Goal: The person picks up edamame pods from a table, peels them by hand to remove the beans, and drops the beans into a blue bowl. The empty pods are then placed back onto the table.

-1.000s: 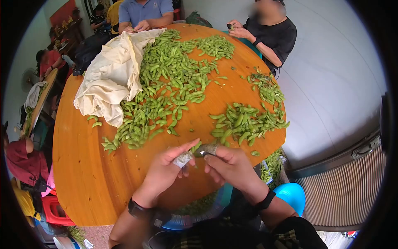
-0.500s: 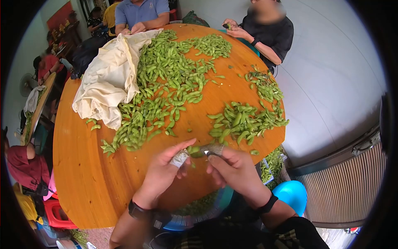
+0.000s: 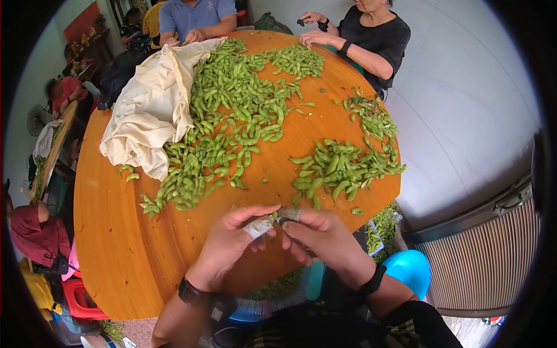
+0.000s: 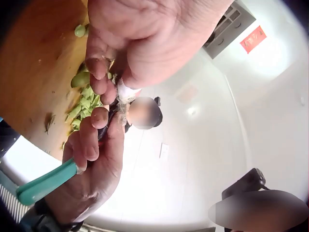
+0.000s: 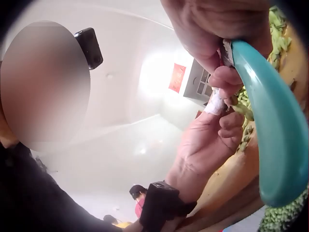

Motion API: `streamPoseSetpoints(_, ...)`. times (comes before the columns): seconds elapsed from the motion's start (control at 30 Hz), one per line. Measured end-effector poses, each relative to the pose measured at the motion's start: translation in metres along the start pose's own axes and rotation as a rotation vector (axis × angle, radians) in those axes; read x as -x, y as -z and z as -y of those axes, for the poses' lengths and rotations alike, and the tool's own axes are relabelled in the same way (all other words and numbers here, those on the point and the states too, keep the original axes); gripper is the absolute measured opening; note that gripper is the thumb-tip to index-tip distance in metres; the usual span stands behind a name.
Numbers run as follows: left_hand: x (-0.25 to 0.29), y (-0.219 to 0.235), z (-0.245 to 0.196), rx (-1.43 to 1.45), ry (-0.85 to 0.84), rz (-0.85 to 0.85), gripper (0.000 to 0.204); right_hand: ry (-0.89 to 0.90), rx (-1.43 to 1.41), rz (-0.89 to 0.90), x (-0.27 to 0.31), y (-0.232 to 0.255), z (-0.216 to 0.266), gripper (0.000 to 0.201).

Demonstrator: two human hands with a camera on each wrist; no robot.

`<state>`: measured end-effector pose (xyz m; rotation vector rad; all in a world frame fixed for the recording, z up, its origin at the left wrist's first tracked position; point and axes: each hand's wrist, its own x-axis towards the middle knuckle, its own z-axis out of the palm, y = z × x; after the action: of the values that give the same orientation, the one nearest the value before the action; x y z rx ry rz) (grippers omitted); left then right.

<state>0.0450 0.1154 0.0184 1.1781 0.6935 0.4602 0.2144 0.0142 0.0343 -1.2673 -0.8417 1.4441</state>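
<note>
Over the near edge of a round wooden tabletop (image 3: pixel 116 243), the left hand (image 3: pixel 229 240) and right hand (image 3: pixel 325 235) meet, taped fingertips pinched on a green pod (image 3: pixel 277 216); the right grip also clamps a teal-handled tool (image 4: pixel 46 182), heaped pods (image 3: pixel 342 165) beyond

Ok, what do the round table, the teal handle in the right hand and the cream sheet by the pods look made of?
The round table: looks like varnished wood, orange-brown with a faint grain and a soft sheen.
The teal handle gripped by the right hand: probably moulded plastic, smooth, glossy and evenly coloured.
The cream sheet: woven cloth, matte, lying in soft folds.
</note>
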Motion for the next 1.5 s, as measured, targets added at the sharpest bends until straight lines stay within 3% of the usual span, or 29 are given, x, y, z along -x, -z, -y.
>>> streamPoseSetpoints(0.3, -0.004, 0.006, 0.005, 0.140, 0.069, 0.043, 0.026, 0.020, -0.068, -0.048, -0.005, -0.009, -0.008, 0.014)
streamPoseSetpoints(0.37, -0.005, 0.012, 0.011, 0.198, 0.081, 0.144, 0.030, 0.011, -0.068, -0.055, -0.004, -0.007, -0.007, 0.013)
streamPoseSetpoints(0.5, -0.005, 0.013, 0.012, 0.234, 0.103, 0.171, 0.031, -0.084, -0.218, 0.038, -0.010, 0.006, -0.011, 0.012)
streamPoseSetpoints(0.6, -0.005, 0.009, 0.012, 0.466, 0.156, 0.188, 0.022, -0.130, -0.276, 0.115, -0.012, 0.012, -0.010, 0.012)
streamPoseSetpoints(0.67, -0.004, 0.006, 0.010, 0.142, 0.015, 0.217, 0.028, -0.149, -0.264, 0.123, -0.011, 0.010, -0.007, 0.011)
streamPoseSetpoints(0.7, -0.002, 0.004, 0.007, 0.141, 0.015, 0.218, 0.028, -0.154, -0.216, 0.091, -0.008, 0.005, -0.003, 0.012)
streamPoseSetpoints(0.77, 0.004, -0.002, 0.002, -0.128, -0.033, 0.053, 0.031, -0.159, -0.169, 0.061, -0.004, 0.001, 0.001, 0.012)
streamPoseSetpoints(0.83, 0.003, -0.005, 0.010, -0.216, -0.119, 0.029, 0.029, -0.116, -0.156, 0.055, -0.002, -0.001, 0.002, 0.013)
streamPoseSetpoints(0.9, 0.001, -0.005, 0.020, -0.463, -0.389, -0.038, 0.030, -0.101, -0.165, 0.032, -0.002, -0.003, -0.001, 0.013)
streamPoseSetpoints(1.0, -0.002, 0.004, 0.032, -0.708, -0.481, -0.089, 0.031, -0.076, -0.151, -0.001, 0.000, -0.008, 0.000, 0.013)
streamPoseSetpoints(1.2, -0.003, 0.009, 0.036, -0.706, -0.614, -0.089, 0.029, -0.061, -0.118, -0.013, -0.002, -0.012, 0.002, 0.014)
streamPoseSetpoints(1.23, -0.003, 0.008, 0.033, -0.705, -0.614, -0.090, 0.029, -0.068, -0.092, -0.018, -0.002, -0.012, 0.003, 0.014)
streamPoseSetpoints(1.3, 0.001, 0.004, 0.023, -0.345, -0.331, 0.022, 0.030, -0.060, -0.081, -0.017, -0.002, -0.009, 0.002, 0.014)
streamPoseSetpoints(1.4, 0.002, 0.004, 0.011, -0.110, -0.194, 0.137, 0.032, -0.012, -0.015, -0.027, -0.006, -0.006, -0.004, 0.013)
streamPoseSetpoints(1.5, -0.003, -0.002, 0.018, -0.197, -0.296, 0.080, 0.029, 0.046, 0.054, -0.054, -0.005, -0.008, -0.004, 0.012)
